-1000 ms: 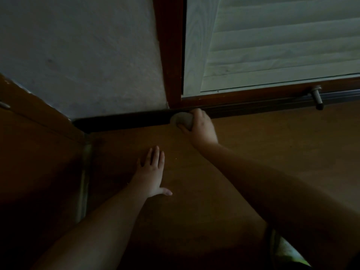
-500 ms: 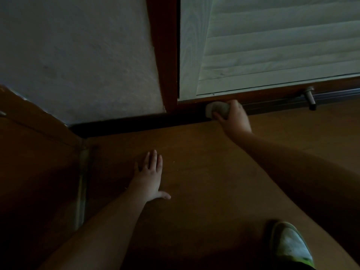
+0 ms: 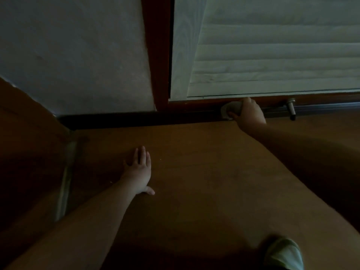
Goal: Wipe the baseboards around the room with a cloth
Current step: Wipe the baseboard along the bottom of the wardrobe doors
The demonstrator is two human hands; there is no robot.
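Observation:
A dark baseboard runs along the foot of the grey wall and carries on as a dark strip under the white louvred door. My right hand grips a small pale cloth and presses it against that strip below the door. Only the cloth's left part shows; the rest is hidden in my fingers. My left hand lies flat on the brown wooden floor, fingers spread, holding nothing.
A metal door stop sticks out of the strip just right of my right hand. A red-brown door frame divides wall and louvred door. A wooden panel closes the left corner. My shoe rests at the bottom right.
My right hand has slid the cloth rightward along the strip, from the door-frame corner to under the louvred door. My left hand has stayed flat on the floor.

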